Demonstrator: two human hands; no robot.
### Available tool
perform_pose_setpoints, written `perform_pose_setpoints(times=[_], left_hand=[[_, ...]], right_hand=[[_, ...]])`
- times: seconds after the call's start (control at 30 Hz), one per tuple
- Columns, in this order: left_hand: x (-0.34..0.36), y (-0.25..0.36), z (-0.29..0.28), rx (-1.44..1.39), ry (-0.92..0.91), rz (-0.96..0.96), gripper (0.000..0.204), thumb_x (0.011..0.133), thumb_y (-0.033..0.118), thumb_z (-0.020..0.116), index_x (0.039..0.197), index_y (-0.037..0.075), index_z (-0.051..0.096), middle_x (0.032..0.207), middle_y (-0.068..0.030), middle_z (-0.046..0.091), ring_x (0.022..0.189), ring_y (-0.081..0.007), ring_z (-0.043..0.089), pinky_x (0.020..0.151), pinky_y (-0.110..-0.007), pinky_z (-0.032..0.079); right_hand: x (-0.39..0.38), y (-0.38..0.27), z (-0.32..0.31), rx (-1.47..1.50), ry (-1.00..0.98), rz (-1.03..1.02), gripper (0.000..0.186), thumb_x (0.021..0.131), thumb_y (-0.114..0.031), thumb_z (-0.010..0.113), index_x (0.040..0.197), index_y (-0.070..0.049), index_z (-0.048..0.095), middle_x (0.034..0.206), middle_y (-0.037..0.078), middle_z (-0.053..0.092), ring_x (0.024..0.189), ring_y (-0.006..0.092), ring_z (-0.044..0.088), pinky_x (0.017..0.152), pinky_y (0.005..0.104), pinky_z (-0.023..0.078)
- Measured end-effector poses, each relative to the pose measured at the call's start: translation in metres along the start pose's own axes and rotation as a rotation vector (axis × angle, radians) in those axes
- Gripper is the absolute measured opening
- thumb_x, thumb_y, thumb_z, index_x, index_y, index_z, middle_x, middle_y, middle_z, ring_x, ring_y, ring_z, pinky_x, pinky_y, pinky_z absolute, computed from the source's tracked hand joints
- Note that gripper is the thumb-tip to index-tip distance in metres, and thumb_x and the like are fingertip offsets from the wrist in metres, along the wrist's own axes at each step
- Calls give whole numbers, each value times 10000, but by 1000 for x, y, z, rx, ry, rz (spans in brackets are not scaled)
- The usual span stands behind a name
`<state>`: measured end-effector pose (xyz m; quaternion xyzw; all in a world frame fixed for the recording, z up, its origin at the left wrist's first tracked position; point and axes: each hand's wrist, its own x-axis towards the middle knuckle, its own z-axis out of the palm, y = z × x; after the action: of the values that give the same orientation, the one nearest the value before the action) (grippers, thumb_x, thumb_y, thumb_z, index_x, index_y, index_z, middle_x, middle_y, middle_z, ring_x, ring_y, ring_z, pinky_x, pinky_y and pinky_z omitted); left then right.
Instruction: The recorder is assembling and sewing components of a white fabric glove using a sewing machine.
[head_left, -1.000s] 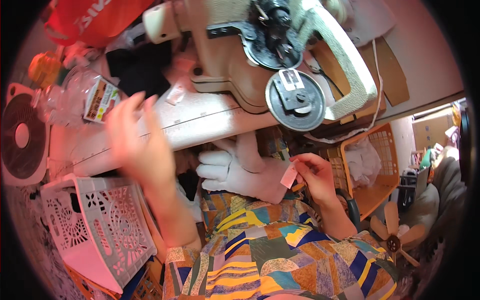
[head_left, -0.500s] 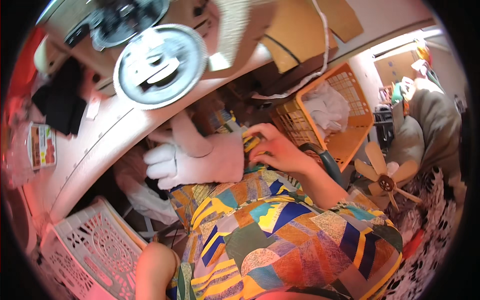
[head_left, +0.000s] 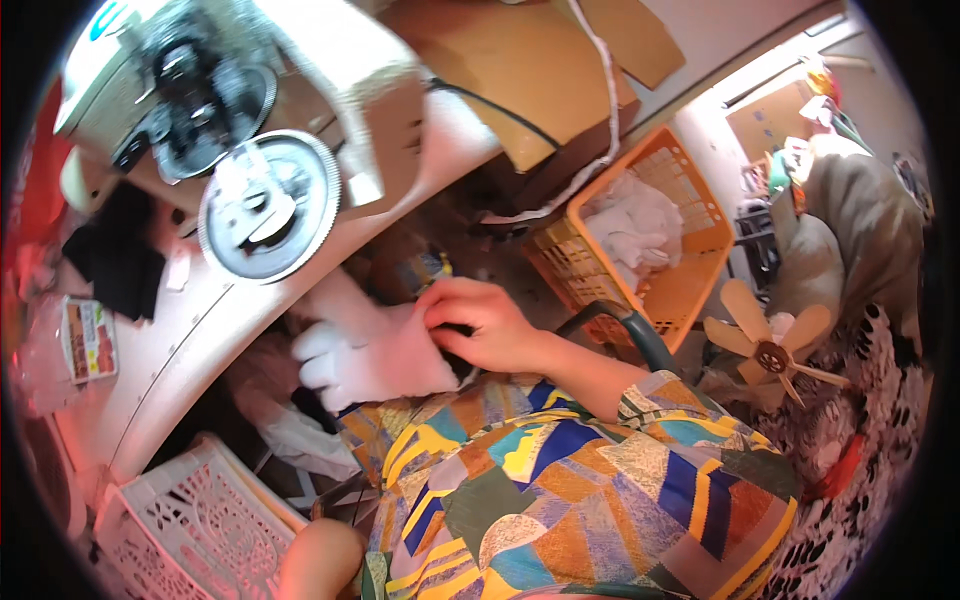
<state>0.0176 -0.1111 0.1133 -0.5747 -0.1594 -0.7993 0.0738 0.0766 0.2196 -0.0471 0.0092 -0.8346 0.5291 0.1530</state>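
My right hand (head_left: 475, 325) is closed, thumb and fingers pinching the open cuff of a pale, thick fabric glove (head_left: 370, 355), which lies below the worktable's edge, at the lap of a colourful patchwork garment (head_left: 570, 480). The glove's fingers point left. Only a rounded, bare part of my left arm shows at the bottom left; that hand is out of the picture. Above the glove stands a beige machine (head_left: 380, 140) with a toothed metal disc (head_left: 300, 210) on its front.
A yellow crate (head_left: 700, 290) with white cloth stands right, near a wooden-bladed fan (head_left: 745, 315). A white perforated basket (head_left: 180, 500) is lower left. On the worktable (head_left: 165, 370) are black cloth (head_left: 115, 250) and a clear plastic container (head_left: 50, 370). Brown board (head_left: 510, 50) lies top centre.
The view has swung rightward. My left hand, raised near the table earlier, has left the picture. My right hand, earlier holding a small pale tag, has moved onto the glove's cuff.
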Motion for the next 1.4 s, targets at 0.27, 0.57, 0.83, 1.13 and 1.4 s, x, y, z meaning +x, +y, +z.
perform_pose_setpoints(times=[0.27, 0.57, 0.83, 1.13, 1.4], left_hand=[[-54, -141, 8, 285, 729, -873, 283, 992, 258, 501, 761, 104, 442, 501, 33, 425, 381, -52, 333, 420, -198, 224], [-60, -162, 7, 1362, 148, -730, 344, 732, 101, 722, 990, -10, 523, 1012, -126, 495, 940, -217, 495, 833, -313, 400], [-42, -162, -9, 894, 544, -1038, 157, 891, 47, 610, 761, -36, 580, 746, 17, 487, 681, -48, 383, 614, -199, 295], [-36, -165, -8, 815, 386, -1087, 112, 844, 38, 680, 818, -67, 650, 780, -36, 585, 687, -68, 488, 599, -197, 365], [-41, -172, -13, 723, 394, -1093, 101, 783, 1, 738, 795, -49, 651, 784, -49, 600, 705, -94, 522, 641, -213, 408]], right_hand=[[54, -70, 1, -65, 211, -136, 133, 702, 6, 710, 823, -15, 659, 862, 113, 605, 772, 282, 622, 675, 353, 510], [70, -90, 3, -146, 187, -179, 171, 696, 3, 722, 847, -27, 650, 827, 111, 604, 718, 298, 619, 615, 364, 505], [75, -87, -18, -28, 87, -155, 149, 687, -18, 773, 800, -35, 678, 886, 89, 671, 785, 222, 648, 726, 334, 510], [86, -87, -23, 228, -46, 37, 136, 733, -56, 751, 828, -16, 662, 842, 100, 660, 765, 203, 638, 711, 305, 492], [88, -91, -31, 207, -54, 111, 146, 729, -83, 775, 814, -20, 675, 809, 81, 690, 771, 155, 669, 708, 284, 512]])
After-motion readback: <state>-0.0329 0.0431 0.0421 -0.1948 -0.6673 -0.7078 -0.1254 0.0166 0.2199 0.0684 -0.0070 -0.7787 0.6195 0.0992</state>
